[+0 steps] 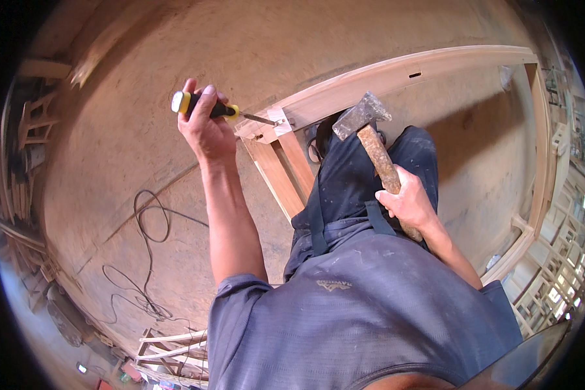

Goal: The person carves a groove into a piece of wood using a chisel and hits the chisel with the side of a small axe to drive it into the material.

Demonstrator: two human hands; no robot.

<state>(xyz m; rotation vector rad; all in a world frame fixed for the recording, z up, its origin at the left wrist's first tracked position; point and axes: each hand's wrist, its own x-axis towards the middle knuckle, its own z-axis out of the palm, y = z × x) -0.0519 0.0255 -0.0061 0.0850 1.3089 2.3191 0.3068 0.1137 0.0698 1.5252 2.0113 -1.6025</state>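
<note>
My left hand (pixel 207 127) is wrapped round the black and yellow handle of a chisel (pixel 257 118). The chisel's blade slants down to the right, its tip at a joint on a pale wooden frame (pixel 344 91). My right hand (pixel 409 200) grips the worn wooden handle of a hatchet (pixel 364 117). Its scuffed grey metal head is raised above my legs, apart from the chisel. Near the joint, a short pale wood block (pixel 279 121) and small dark slots show in the frame.
The frame's long rail runs to the right and meets a side rail (pixel 538 149). Two short rails (pixel 276 175) reach toward my legs. A dark cable (pixel 151 260) lies looped on the brown floor (pixel 143 130) at left. Lattice wooden pieces (pixel 552 279) stand at right, more wood (pixel 169 351) at lower left.
</note>
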